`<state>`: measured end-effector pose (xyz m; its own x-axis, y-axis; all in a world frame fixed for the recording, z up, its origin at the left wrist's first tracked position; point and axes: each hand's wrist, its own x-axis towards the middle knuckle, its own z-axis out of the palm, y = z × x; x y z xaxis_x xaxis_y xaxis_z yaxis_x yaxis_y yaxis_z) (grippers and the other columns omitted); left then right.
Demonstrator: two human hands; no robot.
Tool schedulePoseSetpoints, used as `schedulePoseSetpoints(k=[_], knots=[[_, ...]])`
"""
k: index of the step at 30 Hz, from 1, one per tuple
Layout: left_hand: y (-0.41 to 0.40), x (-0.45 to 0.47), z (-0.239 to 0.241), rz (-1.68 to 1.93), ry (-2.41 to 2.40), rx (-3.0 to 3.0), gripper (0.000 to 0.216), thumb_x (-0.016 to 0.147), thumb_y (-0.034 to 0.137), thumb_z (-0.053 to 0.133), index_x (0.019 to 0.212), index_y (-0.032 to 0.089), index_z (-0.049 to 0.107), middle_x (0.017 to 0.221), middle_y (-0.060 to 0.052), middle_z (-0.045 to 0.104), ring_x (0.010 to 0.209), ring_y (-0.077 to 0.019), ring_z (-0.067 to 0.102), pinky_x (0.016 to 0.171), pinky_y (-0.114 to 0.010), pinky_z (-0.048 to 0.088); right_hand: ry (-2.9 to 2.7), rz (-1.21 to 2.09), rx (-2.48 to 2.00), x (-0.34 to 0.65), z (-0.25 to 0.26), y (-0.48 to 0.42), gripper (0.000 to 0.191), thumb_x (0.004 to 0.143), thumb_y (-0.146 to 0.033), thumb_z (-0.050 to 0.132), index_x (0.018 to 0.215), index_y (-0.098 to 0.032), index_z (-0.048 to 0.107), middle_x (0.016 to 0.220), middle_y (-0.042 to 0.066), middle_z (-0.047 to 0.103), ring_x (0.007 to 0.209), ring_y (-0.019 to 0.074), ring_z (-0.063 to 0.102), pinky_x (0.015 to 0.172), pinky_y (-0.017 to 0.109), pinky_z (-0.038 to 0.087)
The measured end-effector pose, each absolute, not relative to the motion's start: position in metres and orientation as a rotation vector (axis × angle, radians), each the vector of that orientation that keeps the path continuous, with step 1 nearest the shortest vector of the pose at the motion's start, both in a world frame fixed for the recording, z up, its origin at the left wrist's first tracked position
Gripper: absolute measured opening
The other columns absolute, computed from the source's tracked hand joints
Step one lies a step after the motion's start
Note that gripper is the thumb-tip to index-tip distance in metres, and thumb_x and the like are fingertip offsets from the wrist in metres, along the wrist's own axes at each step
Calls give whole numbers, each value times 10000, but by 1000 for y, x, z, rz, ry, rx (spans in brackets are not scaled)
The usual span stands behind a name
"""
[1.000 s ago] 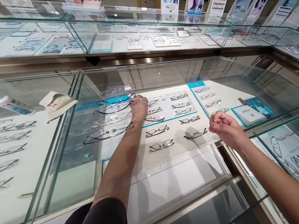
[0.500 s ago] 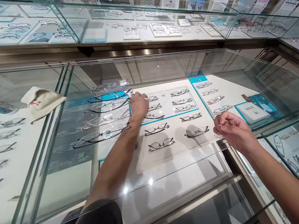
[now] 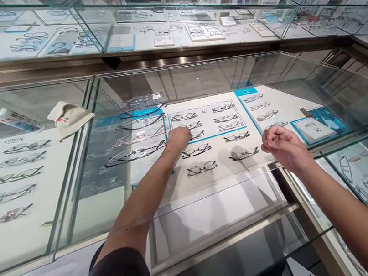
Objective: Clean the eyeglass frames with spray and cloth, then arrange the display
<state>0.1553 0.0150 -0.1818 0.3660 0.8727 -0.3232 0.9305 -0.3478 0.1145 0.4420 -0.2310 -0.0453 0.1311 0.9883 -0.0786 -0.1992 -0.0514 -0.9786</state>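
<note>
My left hand (image 3: 180,138) reaches into the glass display case, its fingers bent down and closed at the left end of a pair of eyeglasses (image 3: 198,135) in the near-left column. The fingertips are partly hidden, and the hand covers part of that pair. Just beyond lie another pair of glasses (image 3: 192,125) and a dark-framed pair (image 3: 184,117). Closer to me are a black pair (image 3: 196,151) and a round-lensed pair (image 3: 202,168). My right hand (image 3: 284,146) hovers at the right with curled fingers against the thumb; whatever is between them, if anything, cannot be made out.
Several glasses (image 3: 136,153) rest on the glass to the left of my arm. A folded cloth (image 3: 70,120) and a white spray bottle (image 3: 11,118) are on the left glass top. A blue-and-white card (image 3: 314,127) lies at the right. Behind runs another glass showcase (image 3: 192,51).
My left hand has moved toward me and slightly right, from the farthest pair to a nearer one, which now lies straighter. The view has shifted a little; my right hand keeps its curled pose.
</note>
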Motion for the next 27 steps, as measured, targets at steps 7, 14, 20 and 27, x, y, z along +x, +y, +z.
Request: schedulePoseSetpoints(k=[7, 14, 20, 27], knots=[[12, 160, -180, -336, 1588, 2373, 317, 976, 304, 568, 1093, 169, 830, 1119, -196, 819, 1109, -329, 760, 943, -382, 537, -920, 1257, -1154, 442, -46, -229, 194, 775, -260, 886, 799, -250, 693, 760, -3, 555, 697, 152, 452, 656, 325, 394], [-43, 161, -162, -271, 1572, 2443, 452, 1051, 314, 420, 1374, 125, 673, 1244, -253, 779, 1207, -388, 734, 981, -469, 536, -955, 1249, -1139, 445, -49, -226, 202, 772, -291, 898, 811, -251, 703, 770, 4, 551, 700, 155, 454, 638, 327, 405], [-130, 144, -156, -316, 1320, 2467, 403, 1048, 419, 459, 1293, 206, 697, 1142, -167, 815, 1115, -356, 762, 906, -452, 557, -1003, 1218, -1167, 446, -49, -223, 246, 747, -297, 932, 790, -261, 692, 789, 18, 584, 743, 170, 493, 628, 316, 422], [-208, 111, -100, -302, 900, 2294, 187, 960, 436, 629, 888, 293, 725, 903, -9, 800, 907, -222, 746, 757, -333, 529, -1140, 1145, -1181, 448, -55, -218, 299, 725, -330, 953, 795, -253, 672, 792, 9, 634, 742, 168, 532, 645, 314, 432]])
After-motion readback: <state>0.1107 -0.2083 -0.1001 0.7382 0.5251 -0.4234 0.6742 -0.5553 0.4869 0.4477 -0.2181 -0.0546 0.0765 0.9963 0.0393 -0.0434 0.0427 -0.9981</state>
